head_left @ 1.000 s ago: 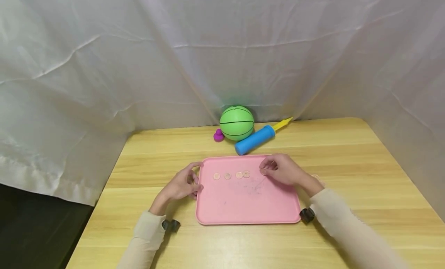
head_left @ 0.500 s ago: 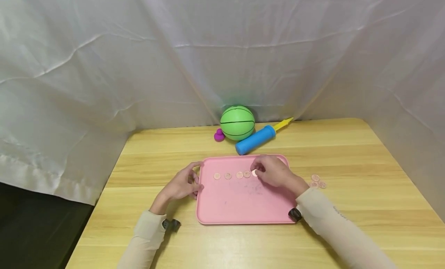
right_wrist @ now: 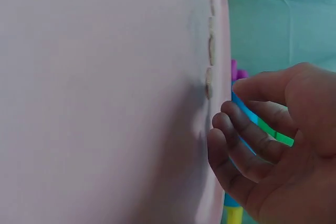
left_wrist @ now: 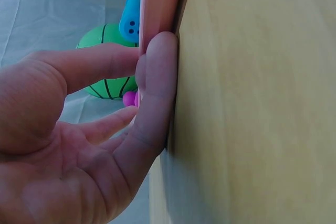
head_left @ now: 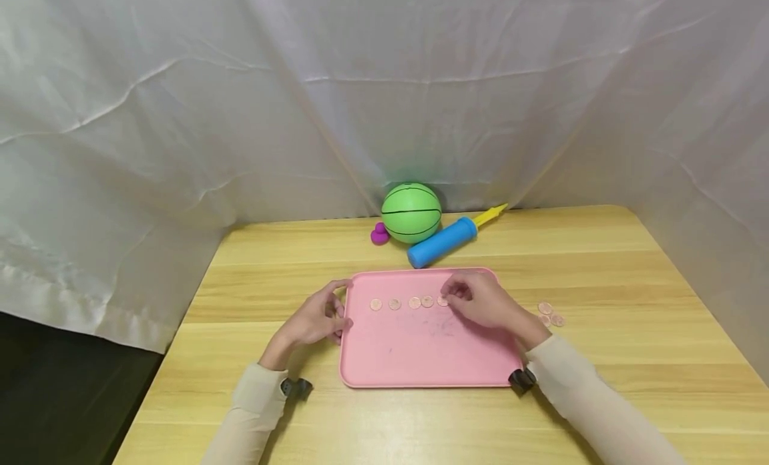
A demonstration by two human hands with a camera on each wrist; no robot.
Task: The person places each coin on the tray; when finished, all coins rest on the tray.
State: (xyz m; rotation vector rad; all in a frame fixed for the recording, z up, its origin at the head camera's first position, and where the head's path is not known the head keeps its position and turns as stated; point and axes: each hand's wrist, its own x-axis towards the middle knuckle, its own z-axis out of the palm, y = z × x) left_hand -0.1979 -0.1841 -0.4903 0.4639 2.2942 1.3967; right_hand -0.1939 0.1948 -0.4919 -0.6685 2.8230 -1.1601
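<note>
A pink tray (head_left: pixel 420 358) lies on the table, and several copper-coloured coins form a row across its upper half. At its left edge my left hand (head_left: pixel 314 316) holds the rim; in the left wrist view the thumb is at the rim and a finger (left_wrist: pixel 160 77) lies along the side wall. Just right of the rightmost coin (head_left: pixel 442 301) is my right hand (head_left: pixel 480 298), fingers loosely bent. The right wrist view shows nothing between its thumb and fingers, which hover near the end coin (right_wrist: pixel 208 82).
Loose coins (head_left: pixel 545 308) lie on the wooden table (head_left: pixel 631 285) right of the tray. Behind the tray are a green ball (head_left: pixel 411 213), a blue pump (head_left: pixel 441 243) with a yellow tip and a small purple object (head_left: pixel 380 234). A grey curtain (head_left: pixel 384 85) hangs behind.
My right hand moved left over the tray with a coin, set it down at the row's right end, let go and drew back slightly. The left hand stayed put.
</note>
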